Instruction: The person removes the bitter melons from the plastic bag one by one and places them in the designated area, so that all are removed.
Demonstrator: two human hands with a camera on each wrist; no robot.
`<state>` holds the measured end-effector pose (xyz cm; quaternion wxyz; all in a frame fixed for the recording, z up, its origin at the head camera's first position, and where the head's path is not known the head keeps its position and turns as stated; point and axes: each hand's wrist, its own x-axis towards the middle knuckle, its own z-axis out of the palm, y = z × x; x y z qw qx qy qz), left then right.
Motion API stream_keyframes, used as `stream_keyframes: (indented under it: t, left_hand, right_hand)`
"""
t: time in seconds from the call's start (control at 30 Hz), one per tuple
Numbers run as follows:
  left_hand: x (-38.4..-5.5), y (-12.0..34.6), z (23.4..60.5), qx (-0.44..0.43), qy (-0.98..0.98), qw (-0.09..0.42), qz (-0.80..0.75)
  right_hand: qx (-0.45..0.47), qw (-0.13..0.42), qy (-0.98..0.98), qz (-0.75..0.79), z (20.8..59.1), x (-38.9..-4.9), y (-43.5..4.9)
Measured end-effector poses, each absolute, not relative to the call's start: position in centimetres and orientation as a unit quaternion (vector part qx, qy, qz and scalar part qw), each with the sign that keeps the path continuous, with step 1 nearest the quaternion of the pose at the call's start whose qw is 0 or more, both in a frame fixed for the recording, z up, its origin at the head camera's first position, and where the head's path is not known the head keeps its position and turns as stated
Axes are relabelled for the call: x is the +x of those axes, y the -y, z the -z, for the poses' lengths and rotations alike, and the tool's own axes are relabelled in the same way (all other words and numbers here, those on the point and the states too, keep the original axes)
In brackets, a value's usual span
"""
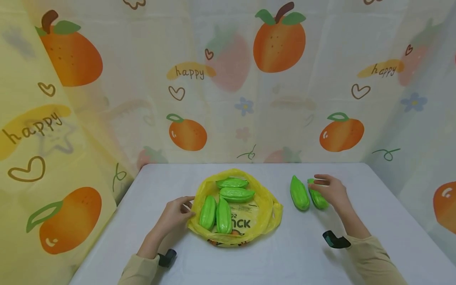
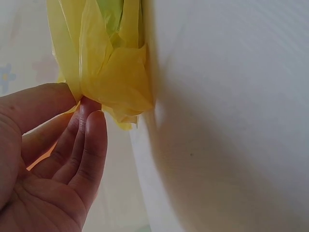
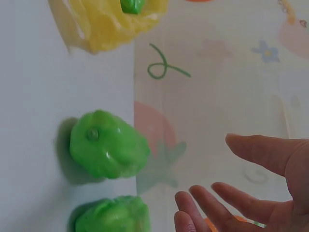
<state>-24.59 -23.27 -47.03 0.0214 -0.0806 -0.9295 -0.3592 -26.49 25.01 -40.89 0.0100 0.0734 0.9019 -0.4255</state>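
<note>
A yellow plastic bag [image 1: 265, 225] lies with its mouth spread wide. Several glossy green ridged gourds [image 1: 236, 194] are inside it. At the bag's left rim, my left hand [image 1: 176, 213] pinches the thin plastic [image 2: 116, 79] between thumb and fingers. Two more green gourds lie side by side to the right of the bag: a left one [image 1: 299, 194] and a right one [image 1: 317, 197]. My right hand [image 1: 333, 192] hovers over the right gourd and partly covers it in the head view. In the right wrist view its thumb and fingers are apart, with nothing between them.
A white-covered table [image 1: 278, 257] carries everything. Behind it hangs a fruit-print curtain [image 1: 228, 118], which also closes in the left and right sides. Each wrist wears a small dark camera, such as the one on the right [image 1: 336, 240].
</note>
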Motion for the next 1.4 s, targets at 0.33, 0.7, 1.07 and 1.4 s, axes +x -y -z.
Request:
stream_keyframes:
  t: [0.33,0.7,1.07,1.4]
  left_hand:
    - [-24.6,23.1,47.0,-0.082,0.93,0.024,0.358]
    - [-24.5,22.9,46.9,-0.085,0.928,0.025,0.361]
    - [-24.5,23.0,47.1,-0.087,0.928,0.029,0.362]
    - [-24.3,22.8,46.7,-0.083,0.927,0.028,0.365]
  right_hand:
    - [0.033,-0.008,-0.909,0.415,41.5,-26.1,-22.2]
    - [0.025,0.002,-0.9,0.435,42.4,-26.3,-19.1]
    - [-0.005,-0.004,-0.895,0.445,43.0,-26.3,-16.0]
    - [-0.007,0.006,-0.882,0.471,42.5,-26.1,-13.5]
